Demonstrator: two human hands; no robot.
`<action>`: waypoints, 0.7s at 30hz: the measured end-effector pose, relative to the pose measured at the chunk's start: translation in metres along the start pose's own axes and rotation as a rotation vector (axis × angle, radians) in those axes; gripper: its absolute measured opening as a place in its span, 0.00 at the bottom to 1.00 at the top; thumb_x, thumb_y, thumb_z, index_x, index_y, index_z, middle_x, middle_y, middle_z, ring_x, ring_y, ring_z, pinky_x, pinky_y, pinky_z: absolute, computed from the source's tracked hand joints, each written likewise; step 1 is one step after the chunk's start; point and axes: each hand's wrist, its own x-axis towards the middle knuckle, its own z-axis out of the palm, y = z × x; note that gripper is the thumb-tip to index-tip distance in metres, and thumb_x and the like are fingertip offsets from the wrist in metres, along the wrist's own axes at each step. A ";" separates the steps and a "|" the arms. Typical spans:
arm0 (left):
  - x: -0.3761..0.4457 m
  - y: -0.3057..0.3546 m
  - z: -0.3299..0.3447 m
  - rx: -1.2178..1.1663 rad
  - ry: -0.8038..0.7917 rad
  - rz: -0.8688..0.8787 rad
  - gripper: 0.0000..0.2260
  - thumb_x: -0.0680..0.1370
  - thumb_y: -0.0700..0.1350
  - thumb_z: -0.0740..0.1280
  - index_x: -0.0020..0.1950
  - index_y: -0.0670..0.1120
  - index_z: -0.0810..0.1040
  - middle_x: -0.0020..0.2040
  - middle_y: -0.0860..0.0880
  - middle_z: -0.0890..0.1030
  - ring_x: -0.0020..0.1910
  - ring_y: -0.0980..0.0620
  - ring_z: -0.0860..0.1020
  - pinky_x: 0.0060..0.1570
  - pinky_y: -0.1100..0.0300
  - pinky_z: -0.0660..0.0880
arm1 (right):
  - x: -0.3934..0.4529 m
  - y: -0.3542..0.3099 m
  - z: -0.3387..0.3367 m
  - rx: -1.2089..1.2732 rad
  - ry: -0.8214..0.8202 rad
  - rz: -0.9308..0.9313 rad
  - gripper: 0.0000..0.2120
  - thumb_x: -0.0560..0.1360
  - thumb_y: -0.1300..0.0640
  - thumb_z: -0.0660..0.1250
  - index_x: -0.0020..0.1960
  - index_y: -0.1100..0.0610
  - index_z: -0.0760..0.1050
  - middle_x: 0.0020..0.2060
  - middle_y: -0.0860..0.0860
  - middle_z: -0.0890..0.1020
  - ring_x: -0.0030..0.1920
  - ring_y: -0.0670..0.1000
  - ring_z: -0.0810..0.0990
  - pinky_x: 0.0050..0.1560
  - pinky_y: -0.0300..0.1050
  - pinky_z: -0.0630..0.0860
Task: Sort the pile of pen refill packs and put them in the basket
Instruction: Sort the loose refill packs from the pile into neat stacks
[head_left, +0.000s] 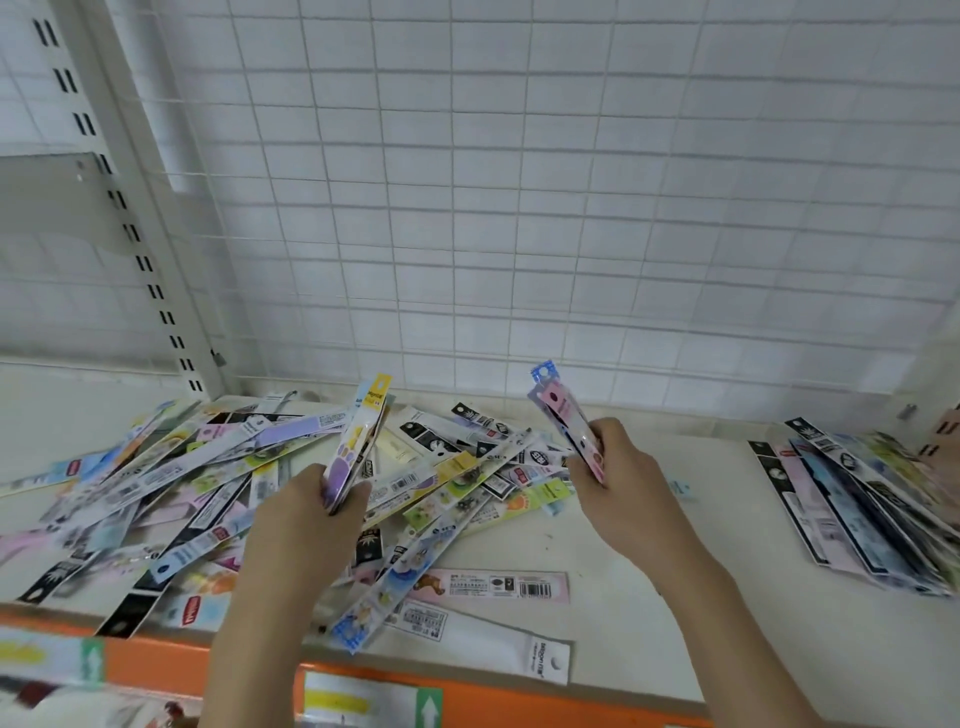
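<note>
We see left hand (317, 512) gripping a yellow-purple bundle (358, 441), right hand (613, 467) gripping a pink-blue bundle (566, 421), above the pile (249, 483) on the desk (649, 597). Slick packs may slip, remixing; basket unseen.

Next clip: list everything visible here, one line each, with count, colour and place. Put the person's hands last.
loose pile: too many packs to count, mixed colours, left and centre of shelf.
sorted stack: several packs, mostly black, blue and white, right end of shelf.
shelf: one, off-white with orange front edge, below the hands.
wire grid panel: one, white, behind the shelf.
slotted upright: one, white, left.
yellow-topped packs: a few, yellow and purple, in left grip.
pink and blue packs: a few, in right grip.
left hand: holding packs upright.
right hand: holding packs upright.
</note>
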 end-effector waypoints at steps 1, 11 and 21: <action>0.000 -0.002 -0.002 0.003 0.005 -0.009 0.20 0.77 0.49 0.64 0.30 0.43 0.61 0.26 0.47 0.65 0.27 0.48 0.64 0.27 0.58 0.59 | 0.004 -0.005 0.003 -0.009 -0.003 -0.019 0.08 0.78 0.52 0.62 0.50 0.51 0.63 0.33 0.44 0.73 0.33 0.48 0.72 0.35 0.46 0.67; 0.003 -0.019 -0.011 0.030 -0.020 -0.073 0.19 0.75 0.49 0.68 0.31 0.43 0.62 0.28 0.47 0.67 0.28 0.51 0.65 0.28 0.58 0.60 | 0.047 -0.015 0.042 -0.459 -0.217 -0.106 0.11 0.76 0.54 0.60 0.57 0.49 0.73 0.44 0.51 0.80 0.42 0.54 0.77 0.38 0.43 0.71; 0.009 -0.031 -0.002 0.133 -0.034 -0.064 0.18 0.77 0.47 0.64 0.30 0.45 0.61 0.27 0.48 0.67 0.28 0.51 0.67 0.27 0.59 0.60 | 0.051 -0.003 0.049 -0.521 -0.198 -0.137 0.08 0.75 0.54 0.60 0.53 0.52 0.71 0.42 0.51 0.78 0.42 0.55 0.77 0.37 0.43 0.67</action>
